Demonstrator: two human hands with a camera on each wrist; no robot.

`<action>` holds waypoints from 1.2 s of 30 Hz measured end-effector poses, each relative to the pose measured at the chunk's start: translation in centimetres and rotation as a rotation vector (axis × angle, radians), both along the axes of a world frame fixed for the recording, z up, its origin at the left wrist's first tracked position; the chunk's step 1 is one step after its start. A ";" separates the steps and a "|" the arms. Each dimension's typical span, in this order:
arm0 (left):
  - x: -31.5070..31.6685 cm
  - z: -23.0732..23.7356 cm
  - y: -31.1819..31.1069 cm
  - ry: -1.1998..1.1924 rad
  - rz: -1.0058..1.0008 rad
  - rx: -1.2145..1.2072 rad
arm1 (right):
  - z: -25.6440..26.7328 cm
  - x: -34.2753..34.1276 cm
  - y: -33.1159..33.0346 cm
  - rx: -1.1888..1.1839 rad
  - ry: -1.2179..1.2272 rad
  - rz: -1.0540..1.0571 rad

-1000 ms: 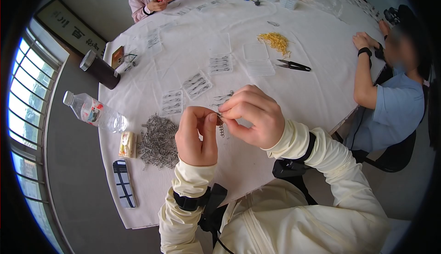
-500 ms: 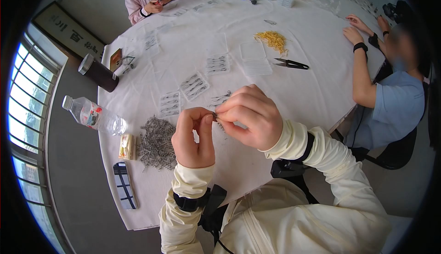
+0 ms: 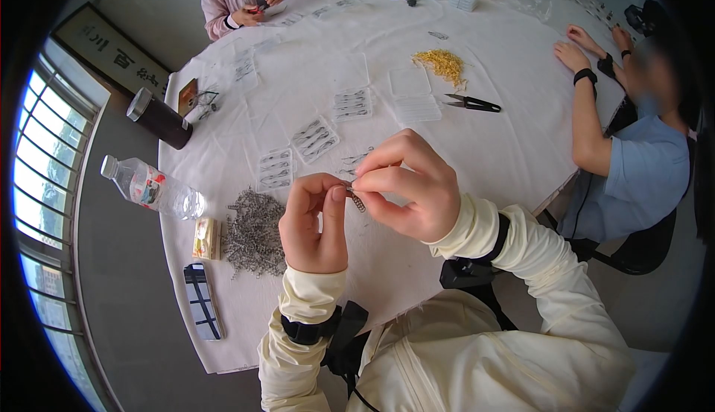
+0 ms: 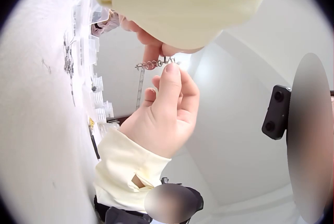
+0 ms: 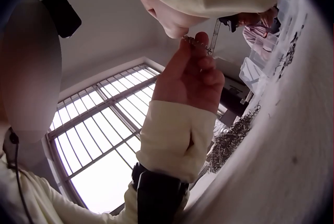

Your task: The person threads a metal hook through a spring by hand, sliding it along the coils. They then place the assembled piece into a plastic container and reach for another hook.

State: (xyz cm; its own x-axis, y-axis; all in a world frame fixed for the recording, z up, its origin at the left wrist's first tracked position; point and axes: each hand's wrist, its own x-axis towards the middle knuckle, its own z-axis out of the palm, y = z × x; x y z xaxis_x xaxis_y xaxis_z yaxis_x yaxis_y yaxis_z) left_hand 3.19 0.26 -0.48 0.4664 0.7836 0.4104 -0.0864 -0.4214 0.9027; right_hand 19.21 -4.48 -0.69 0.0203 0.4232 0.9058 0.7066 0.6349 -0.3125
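Observation:
In the head view my left hand (image 3: 316, 226) and right hand (image 3: 417, 188) meet above the near part of the table. A small metal coil spring (image 3: 358, 203) hangs between their fingertips. The left wrist view shows the spring (image 4: 151, 64) lying sideways, with the right thumb and index finger pinching its end. In the right wrist view, the left thumb and index finger pinch the spring (image 5: 195, 42) too. A heap of grey springs (image 3: 255, 233) lies left of my left hand. Beyond the fingertips lie a few loose thin metal pieces (image 3: 356, 160).
Clear cases (image 3: 316, 140) holding wire pieces stand ahead. Farther off are black thread snips (image 3: 473, 103) and a yellow pile (image 3: 439, 67). A plastic bottle (image 3: 155, 188), dark tumbler (image 3: 160, 118), tissue pack (image 3: 206, 238) and phone (image 3: 202, 302) line the left edge. Two people sit around the table.
The right fingers have shifted on the spring, the index finger lifting and bending more, and more of the coil shows again below the fingertips. The left hand has barely moved.

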 end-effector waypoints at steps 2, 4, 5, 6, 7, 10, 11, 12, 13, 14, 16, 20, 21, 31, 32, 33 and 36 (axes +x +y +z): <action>0.0 0.0 0.0 -0.006 -0.004 -0.025 | 0.1 0.0 -0.1 -0.015 0.017 0.011; 0.0 0.0 0.0 -0.032 -0.031 -0.036 | 0.1 -0.1 -0.2 -0.073 0.082 0.034; 0.1 0.1 -0.1 -0.033 -0.030 -0.037 | 0.1 -0.1 -0.2 -0.074 0.082 0.034; 0.2 0.1 -0.1 -0.040 -0.036 -0.020 | 0.1 -0.1 -0.2 -0.090 0.093 0.053; 0.3 0.2 -0.1 -0.047 -0.041 -0.004 | 0.1 -0.1 -0.2 -0.108 0.104 0.071; 0.0 0.0 -0.1 -0.009 -0.055 -0.034 | 0.1 -0.2 -0.2 -0.121 0.121 0.105; -0.1 0.0 -0.1 -0.010 -0.053 -0.034 | 0.1 -0.2 -0.1 -0.121 0.121 0.106; -0.2 0.1 -0.2 0.011 -0.049 -0.046 | 0.1 -0.1 -0.1 -0.129 0.107 0.114; -0.2 0.1 -0.2 0.033 -0.045 -0.058 | 0.1 0.0 -0.1 -0.137 0.094 0.122; -0.3 0.0 -0.1 0.032 -0.044 -0.058 | 0.1 0.0 -0.1 -0.137 0.093 0.123; -0.4 -0.2 0.1 0.075 -0.045 -0.033 | 0.0 0.1 -0.1 -0.194 0.143 0.148; -0.4 0.1 0.1 0.112 -0.035 0.046 | 0.1 0.3 0.0 -0.214 0.143 0.152; -0.5 0.2 0.1 0.119 -0.036 0.066 | 0.1 0.3 0.0 -0.214 0.137 0.140; -0.2 -0.1 0.7 0.041 0.007 0.124 | -0.2 0.2 0.2 -0.081 -0.031 -0.019; -0.3 -0.1 0.7 0.041 0.007 0.124 | -0.2 0.3 0.2 -0.082 -0.030 -0.019; -0.3 -0.1 0.7 0.038 0.013 0.125 | -0.1 0.4 0.2 -0.050 -0.091 -0.047; -0.3 0.0 0.7 0.046 0.031 0.136 | 0.1 0.4 -0.2 -0.022 -0.179 -0.091</action>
State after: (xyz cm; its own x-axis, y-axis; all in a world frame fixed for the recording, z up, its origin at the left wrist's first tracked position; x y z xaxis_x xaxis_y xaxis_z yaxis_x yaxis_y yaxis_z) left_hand 2.88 0.95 -0.47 0.4638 0.7361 0.4930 -0.0315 -0.5423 0.8396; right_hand 19.62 -4.65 -0.61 -0.1008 0.4471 0.8888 0.8064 0.5600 -0.1902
